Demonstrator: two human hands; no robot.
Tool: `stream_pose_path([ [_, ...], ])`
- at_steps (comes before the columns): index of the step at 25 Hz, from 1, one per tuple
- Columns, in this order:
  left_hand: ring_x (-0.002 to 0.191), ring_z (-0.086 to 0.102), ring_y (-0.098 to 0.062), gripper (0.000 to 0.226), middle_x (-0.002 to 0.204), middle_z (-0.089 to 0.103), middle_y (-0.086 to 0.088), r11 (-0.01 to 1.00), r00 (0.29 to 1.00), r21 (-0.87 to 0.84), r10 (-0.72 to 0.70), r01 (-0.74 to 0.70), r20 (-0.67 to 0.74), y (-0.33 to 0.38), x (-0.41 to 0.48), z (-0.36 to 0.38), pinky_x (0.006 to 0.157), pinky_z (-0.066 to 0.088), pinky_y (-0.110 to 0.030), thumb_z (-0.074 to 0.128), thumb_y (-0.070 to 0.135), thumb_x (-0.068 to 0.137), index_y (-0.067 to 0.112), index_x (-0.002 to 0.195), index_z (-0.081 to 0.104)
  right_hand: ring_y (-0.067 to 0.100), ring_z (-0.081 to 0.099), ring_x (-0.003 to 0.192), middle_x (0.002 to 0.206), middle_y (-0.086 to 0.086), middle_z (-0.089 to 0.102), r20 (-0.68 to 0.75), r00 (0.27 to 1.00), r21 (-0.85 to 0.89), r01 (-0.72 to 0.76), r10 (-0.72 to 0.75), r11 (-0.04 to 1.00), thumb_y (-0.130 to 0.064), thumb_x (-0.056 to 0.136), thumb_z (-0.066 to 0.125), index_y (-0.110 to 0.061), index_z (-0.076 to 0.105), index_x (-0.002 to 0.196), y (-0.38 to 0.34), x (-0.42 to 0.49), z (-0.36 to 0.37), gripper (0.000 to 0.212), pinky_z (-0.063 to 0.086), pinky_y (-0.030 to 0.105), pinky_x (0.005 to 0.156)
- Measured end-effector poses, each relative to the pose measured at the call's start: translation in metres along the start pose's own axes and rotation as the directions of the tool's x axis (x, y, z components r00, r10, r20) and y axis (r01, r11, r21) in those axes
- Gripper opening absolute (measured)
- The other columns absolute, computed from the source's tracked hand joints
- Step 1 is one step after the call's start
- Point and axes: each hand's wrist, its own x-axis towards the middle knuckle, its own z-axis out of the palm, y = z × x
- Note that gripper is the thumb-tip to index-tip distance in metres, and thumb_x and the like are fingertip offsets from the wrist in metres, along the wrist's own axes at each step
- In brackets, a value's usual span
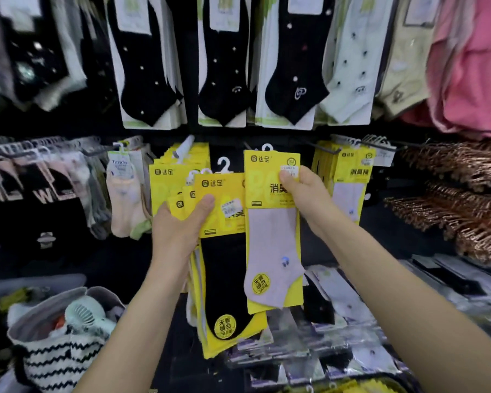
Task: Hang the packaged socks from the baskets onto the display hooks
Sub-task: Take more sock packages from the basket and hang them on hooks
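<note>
My left hand (179,228) grips a fanned stack of yellow-carded sock packs (224,268), a black sock on top, its white hanger hook pointing up. My right hand (304,194) pinches the top of a single yellow pack with a lilac sock (272,251), held upright just right of the stack. Its white hook reaches up near a dark display hook (248,146) on the black wall. More yellow packs (182,163) hang on a hook behind the stack, and others (349,171) hang to the right.
Black and pale socks on white cards (224,66) hang in the row above. Grey and black socks (40,180) fill hooks at left, copper hangers (465,199) at right. A striped bag (57,350) sits lower left; clear-wrapped packs (338,336) lie below.
</note>
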Motion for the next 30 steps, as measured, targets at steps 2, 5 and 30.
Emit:
stream_pose_path([
  [2,0.109,0.061,-0.011,0.059,0.111,0.067,0.01,1.0,1.0,-0.007,0.011,-0.012,-0.01,0.005,0.004,-0.011,0.088,0.052,-0.03,0.075,0.049,0.064,0.027,0.116,0.058,0.017,0.062,0.103,0.114,0.004,0.065,-0.001,1.0,0.013,-0.026,0.026,1.0,-0.028,0.098,0.046,-0.013,0.056,0.119,-0.006,0.007,0.005,0.027,0.05,0.035,0.092],
  [5,0.079,0.063,0.013,0.025,0.074,0.067,0.031,0.997,0.997,-0.003,0.081,-0.081,0.008,0.011,0.004,-0.02,0.055,0.047,-0.006,0.071,0.03,0.079,0.053,0.081,0.062,0.021,0.062,0.105,0.114,0.006,0.065,0.017,0.998,0.002,-0.063,0.063,0.998,-0.028,0.098,0.047,-0.012,0.057,0.118,-0.011,0.015,0.006,0.028,0.048,0.041,0.096],
  [30,0.099,0.062,-0.01,0.053,0.104,0.065,0.011,0.997,0.998,0.069,-0.019,0.015,0.056,0.0,0.004,0.023,0.082,0.051,-0.028,0.076,0.044,0.068,0.021,0.111,0.057,0.005,0.068,0.077,0.084,-0.008,0.072,0.039,0.992,-0.029,0.123,-0.122,0.992,-0.036,0.08,0.07,-0.028,0.062,0.084,0.016,-0.026,0.022,0.012,0.054,0.02,0.064],
])
